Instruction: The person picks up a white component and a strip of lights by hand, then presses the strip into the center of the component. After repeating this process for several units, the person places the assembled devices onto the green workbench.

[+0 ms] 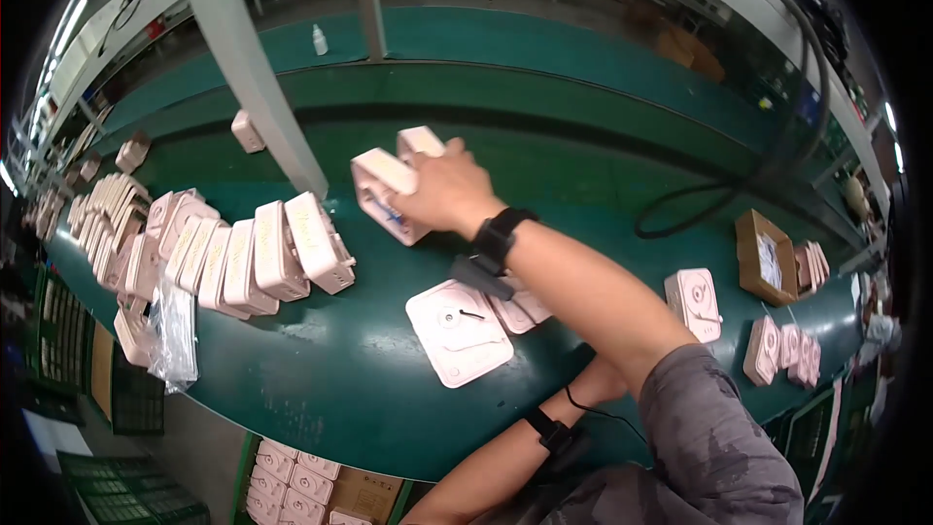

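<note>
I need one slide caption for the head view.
Right hand gripping pink casing parts at a green workbench, similar casings lined up nearby.

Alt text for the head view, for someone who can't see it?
A person's right hand grips pale pink casings at a green worktable, the left hand partly hidden behind the right forearm; more pink casings line up to the left.

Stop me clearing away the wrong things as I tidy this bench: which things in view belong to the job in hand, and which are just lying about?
Seemingly the job:
pink casings in the grip of the right hand
row of similar casings, left
square pink piece, nearer the person

Seemingly lying about:
white bottle, far side
clear plastic bag, left
open cardboard box, right
</note>
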`<state>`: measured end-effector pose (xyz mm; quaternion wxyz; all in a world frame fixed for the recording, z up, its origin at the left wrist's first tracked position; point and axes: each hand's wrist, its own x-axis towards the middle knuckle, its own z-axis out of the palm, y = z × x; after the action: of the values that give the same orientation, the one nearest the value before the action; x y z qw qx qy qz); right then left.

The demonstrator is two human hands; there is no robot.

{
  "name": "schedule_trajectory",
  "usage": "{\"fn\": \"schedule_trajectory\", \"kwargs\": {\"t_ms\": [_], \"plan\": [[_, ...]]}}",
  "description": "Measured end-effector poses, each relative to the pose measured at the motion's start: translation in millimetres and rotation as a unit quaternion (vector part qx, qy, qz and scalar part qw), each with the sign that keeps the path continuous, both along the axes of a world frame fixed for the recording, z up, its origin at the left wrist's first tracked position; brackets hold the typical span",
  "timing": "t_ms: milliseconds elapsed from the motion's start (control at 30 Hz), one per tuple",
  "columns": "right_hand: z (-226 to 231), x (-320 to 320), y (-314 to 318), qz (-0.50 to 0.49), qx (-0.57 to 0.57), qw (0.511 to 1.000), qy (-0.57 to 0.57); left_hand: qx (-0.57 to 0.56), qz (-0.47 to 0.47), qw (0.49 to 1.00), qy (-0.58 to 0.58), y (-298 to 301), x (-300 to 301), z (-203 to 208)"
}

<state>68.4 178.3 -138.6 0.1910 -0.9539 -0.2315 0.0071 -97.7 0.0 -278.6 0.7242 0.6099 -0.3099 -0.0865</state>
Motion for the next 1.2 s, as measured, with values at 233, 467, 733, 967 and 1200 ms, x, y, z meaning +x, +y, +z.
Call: {"fn": "schedule_trajectory", "kwargs": {"t_ms": [233,467,733,967,1200], "plan": [[6,-69,23,0.202,0.044,0.972,0.11,-0.013,0.053,0.943,0.329,14,5,40],[37,-116,-207,0.045,0.243,0.968,-0.029,-0.144,0.224,0.853,0.449,13,16,21],[-72,-163,-403,-0.25,0.056,0.962,-0.091,-0.06,-0.003,0.91,0.409,36,16,48],[-62,-234,-377,-0.238,0.081,0.967,-0.029,-0.01,0.049,0.92,0.389,40,7,57],[-31,-233,-411,-0.179,0.246,0.952,-0.045,0.004,-0.097,0.901,0.422,1,-31,105]]}}
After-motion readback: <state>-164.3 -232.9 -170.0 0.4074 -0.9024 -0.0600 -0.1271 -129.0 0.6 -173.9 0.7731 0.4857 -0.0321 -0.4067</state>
